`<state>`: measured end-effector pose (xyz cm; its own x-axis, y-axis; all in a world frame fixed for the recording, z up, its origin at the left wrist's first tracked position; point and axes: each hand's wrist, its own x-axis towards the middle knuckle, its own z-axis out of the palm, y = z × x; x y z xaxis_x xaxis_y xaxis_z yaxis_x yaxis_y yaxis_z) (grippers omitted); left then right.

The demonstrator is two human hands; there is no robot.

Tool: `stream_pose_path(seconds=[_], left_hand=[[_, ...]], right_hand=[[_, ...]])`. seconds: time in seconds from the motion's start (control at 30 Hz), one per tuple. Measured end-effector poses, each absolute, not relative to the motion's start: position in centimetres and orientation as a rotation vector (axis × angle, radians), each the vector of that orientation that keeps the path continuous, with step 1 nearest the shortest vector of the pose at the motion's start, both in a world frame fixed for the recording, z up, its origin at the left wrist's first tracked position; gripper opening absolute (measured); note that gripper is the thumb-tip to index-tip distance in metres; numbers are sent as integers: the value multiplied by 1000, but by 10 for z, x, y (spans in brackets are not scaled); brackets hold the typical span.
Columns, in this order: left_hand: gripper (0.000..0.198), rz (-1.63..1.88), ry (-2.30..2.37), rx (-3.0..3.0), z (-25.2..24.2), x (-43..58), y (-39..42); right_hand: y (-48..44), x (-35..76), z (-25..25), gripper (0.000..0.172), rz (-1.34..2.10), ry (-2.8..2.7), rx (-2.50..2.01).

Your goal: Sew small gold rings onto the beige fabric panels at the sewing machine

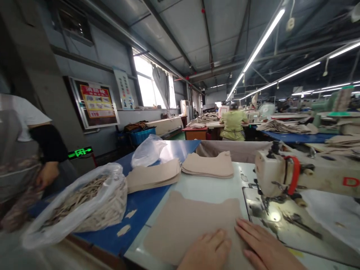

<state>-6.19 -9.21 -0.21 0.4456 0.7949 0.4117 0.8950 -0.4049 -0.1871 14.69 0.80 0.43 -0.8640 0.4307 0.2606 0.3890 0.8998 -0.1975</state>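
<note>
A flat beige cut fabric piece (180,221) lies spread on the pale sewing table (157,240). My left hand (208,249) rests on the lower part of the fabric, its fingers extended and lying flat. Beside it, my right hand (264,243) lies at the fabric's right edge with its fingers stretched out. Close to the right hand stands a white sewing machine (278,172) with a red strip, its lamp lighting the metal plate under the needle. Behind the fabric are two stacks of similar cut pieces, a right stack (208,165) and a left stack (154,175).
On the left, a clear plastic bag (104,210) full of narrow fabric strips sits on the blue tabletop (135,228). Another clear bag (147,150) lies behind it. A person (25,150) stands at the far left; another person (233,123) sits ahead. White cloth (334,217) lies under the machine arm.
</note>
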Motion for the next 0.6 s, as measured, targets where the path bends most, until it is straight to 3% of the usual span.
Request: stream_pose_path(seconds=[0.07, 0.17, 0.3, 0.47, 0.6], left_hand=[[46, -342, -1669, -2325, 23, -77, -85], [50, -366, -1970, -2136, 66, -92, -45], [62, -434, -2003, -1945, 106, -96, 37], [67, -428, -2060, -1961, 85, -89, 102], [46, -325, -2120, -2062, 47, -91, 103]], right_hand=[[9, 148, 7, 43, 161, -2727, -592], [13, 150, 8, 43, 10, -2635, -497], [20, 150, 4, 43, -169, -2504, -396], [30, 150, -9, 37, -201, -2402, -437], [40, 149, -14, 30, -326, -2434, -299]])
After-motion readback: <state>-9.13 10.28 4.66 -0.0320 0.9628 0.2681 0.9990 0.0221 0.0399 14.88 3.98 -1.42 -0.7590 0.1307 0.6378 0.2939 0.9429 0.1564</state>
